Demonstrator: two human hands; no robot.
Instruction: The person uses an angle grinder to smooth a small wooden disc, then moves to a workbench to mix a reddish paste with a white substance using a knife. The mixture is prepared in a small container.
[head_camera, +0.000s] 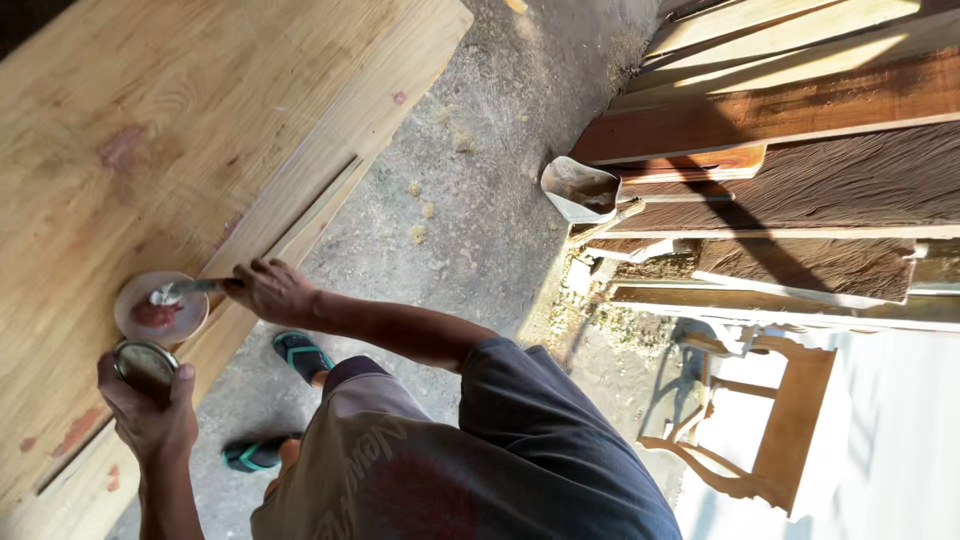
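Observation:
My right hand (272, 291) grips a metal putty knife (190, 290). The blade tip rests in reddish filler on a small round lid (182, 327) that lies on a large light wooden panel (150, 130). Just beside the lid, my left hand (148, 418) holds a small round tin (145, 364) at the panel's edge. Reddish filler patches (120, 148) show on the panel's surface.
Sawdust is scattered over the concrete floor (480, 200), where my feet stand in green sandals (300, 352). Dark and light planks (800, 170) are stacked across the floor, with a cut plastic scoop (580, 188) against them. An unfinished wooden chair frame (780, 420) lies nearby.

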